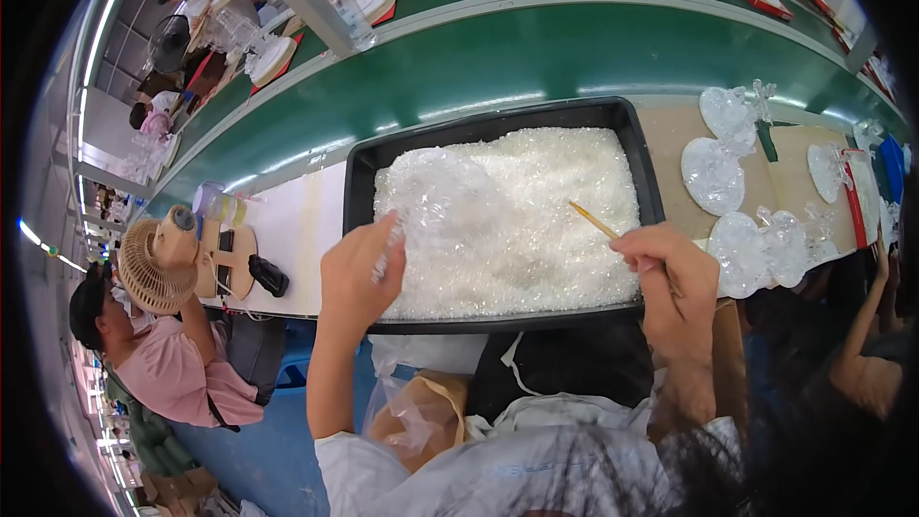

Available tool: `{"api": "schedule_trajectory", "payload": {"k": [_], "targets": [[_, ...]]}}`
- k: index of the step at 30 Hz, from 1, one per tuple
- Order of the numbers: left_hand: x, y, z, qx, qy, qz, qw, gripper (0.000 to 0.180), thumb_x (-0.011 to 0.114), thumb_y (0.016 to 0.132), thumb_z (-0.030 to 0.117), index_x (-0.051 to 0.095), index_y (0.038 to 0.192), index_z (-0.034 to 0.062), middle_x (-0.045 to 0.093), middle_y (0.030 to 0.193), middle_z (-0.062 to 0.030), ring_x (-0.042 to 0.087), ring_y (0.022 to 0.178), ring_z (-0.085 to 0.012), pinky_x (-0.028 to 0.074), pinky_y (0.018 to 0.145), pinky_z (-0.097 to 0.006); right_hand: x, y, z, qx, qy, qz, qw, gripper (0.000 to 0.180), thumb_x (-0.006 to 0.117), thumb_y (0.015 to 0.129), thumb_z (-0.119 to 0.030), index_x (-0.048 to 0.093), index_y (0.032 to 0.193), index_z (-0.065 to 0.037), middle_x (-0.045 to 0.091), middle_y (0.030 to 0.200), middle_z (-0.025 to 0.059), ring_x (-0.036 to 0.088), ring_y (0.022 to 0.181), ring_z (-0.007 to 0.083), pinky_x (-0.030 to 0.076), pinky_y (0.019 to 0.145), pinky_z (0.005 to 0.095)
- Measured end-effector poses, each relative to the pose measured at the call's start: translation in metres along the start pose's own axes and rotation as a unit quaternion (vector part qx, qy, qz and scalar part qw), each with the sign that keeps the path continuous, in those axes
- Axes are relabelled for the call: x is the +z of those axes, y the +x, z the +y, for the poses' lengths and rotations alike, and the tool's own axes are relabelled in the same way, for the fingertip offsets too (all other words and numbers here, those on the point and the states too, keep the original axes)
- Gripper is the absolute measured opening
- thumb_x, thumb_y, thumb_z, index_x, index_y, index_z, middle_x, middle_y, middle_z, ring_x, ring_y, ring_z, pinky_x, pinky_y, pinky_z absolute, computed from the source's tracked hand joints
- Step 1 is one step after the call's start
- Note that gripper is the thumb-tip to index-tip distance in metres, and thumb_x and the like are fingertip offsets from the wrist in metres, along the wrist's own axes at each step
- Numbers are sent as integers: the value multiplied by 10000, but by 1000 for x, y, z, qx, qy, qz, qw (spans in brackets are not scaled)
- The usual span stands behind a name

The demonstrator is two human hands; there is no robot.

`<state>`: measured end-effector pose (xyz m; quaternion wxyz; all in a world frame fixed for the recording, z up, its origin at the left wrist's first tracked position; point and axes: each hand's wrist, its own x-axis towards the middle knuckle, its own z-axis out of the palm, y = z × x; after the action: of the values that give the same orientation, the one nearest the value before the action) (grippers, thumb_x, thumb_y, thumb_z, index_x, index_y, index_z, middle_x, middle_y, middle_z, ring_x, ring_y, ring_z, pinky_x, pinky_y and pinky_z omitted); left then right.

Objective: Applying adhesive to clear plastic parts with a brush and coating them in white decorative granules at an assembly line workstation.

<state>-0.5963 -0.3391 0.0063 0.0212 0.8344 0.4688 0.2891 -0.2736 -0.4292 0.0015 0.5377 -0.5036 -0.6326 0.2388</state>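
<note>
In front of me is a black tray filled with white, glittering granules. My left hand is closed around a clear, sparkling piece at the tray's left side. It seems to belong to a translucent round-based ornament over the granules; blur hides its exact shape. Over the tray's right edge, my right hand grips a thin yellow stick, which looks like a brush. Its tip points up and left above the granules, apart from the ornament.
Several clear round-based ornaments lie on cardboard at the right. A beige fan, a clear cup and a black object stand at the left. Beyond the tray runs a green conveyor. Other people sit on both sides.
</note>
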Motion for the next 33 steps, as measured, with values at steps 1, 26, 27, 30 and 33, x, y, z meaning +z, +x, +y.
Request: {"api": "schedule_trajectory", "payload": {"k": [1, 26, 27, 30, 33], "targets": [[-1, -1, 1, 127, 99, 29, 986, 186, 645, 895, 74, 666, 994, -81, 654, 790, -167, 680, 721, -250, 582, 667, -366, 0, 2, 0, 18, 6, 2, 1000, 225, 463, 895, 126, 653, 991, 53, 665, 921, 131, 599, 792, 153, 486, 739, 257], [-11, 37, 10, 508, 371, 39, 777, 290, 586, 879, 111, 681, 1135, 13, 670, 968, -124, 639, 889, -250, 526, 733, -370, 30, 57, 26, -20, 47, -33, 998, 375, 425, 879, 113, 661, 1159, 29, 693, 1168, 143, 629, 896, 176, 506, 818, 301], [-12, 38, 9, 523, 372, 48, 765, 296, 582, 890, 110, 674, 1161, 32, 664, 974, -116, 636, 898, -247, 521, 723, -365, 30, 59, 21, 11, -6, -64, 998, 405, 422, 858, 124, 651, 1176, 21, 686, 1140, 169, 643, 966, 241, 495, 860, 328], [-12, 41, 15, 527, 370, 67, 762, 329, 577, 903, 97, 655, 1222, 73, 656, 1004, -110, 628, 903, -242, 514, 702, -347, 44, 66, 26, -63, -21, -132, 989, 422, 429, 846, 127, 648, 1186, 8, 671, 1120, 209, 645, 999, 311, 492, 875, 340], [-1, 43, 24, 474, 350, 92, 803, 378, 582, 901, 82, 641, 1273, 116, 650, 1006, -101, 611, 827, -227, 504, 648, -316, 45, 66, 20, -65, -9, -133, 989, 420, 421, 846, 123, 642, 1185, 13, 669, 1122, 216, 640, 1035, 364, 491, 891, 358]]}}
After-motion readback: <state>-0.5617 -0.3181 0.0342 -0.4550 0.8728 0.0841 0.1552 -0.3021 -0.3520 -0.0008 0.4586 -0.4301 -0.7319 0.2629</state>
